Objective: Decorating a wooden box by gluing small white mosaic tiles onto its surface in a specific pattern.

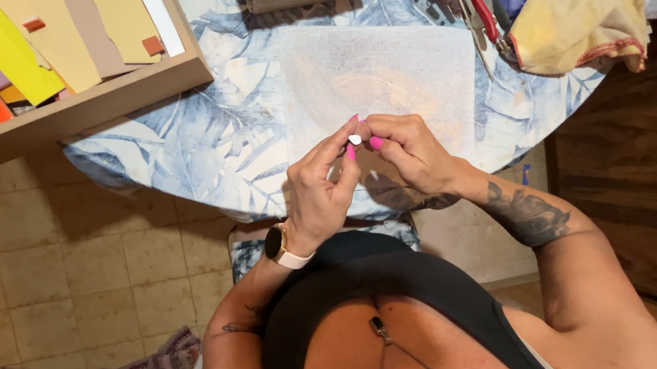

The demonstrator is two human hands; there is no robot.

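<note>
Leaf-print tabletop (202, 141) lies beneath both hands, left hand (322, 197) and right hand (411, 155), pinching a small white piece (355, 138); coloured sheets (5, 47) lie far left.

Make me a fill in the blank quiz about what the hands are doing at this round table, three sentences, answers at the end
1. Both hands pinch a small ____ piece between their fingertips.
2. The left hand has a ____ strapped at the wrist.
3. The hands work above a table covered in a cloth printed with blue ____.

Missing words: white; watch; leaves
</note>
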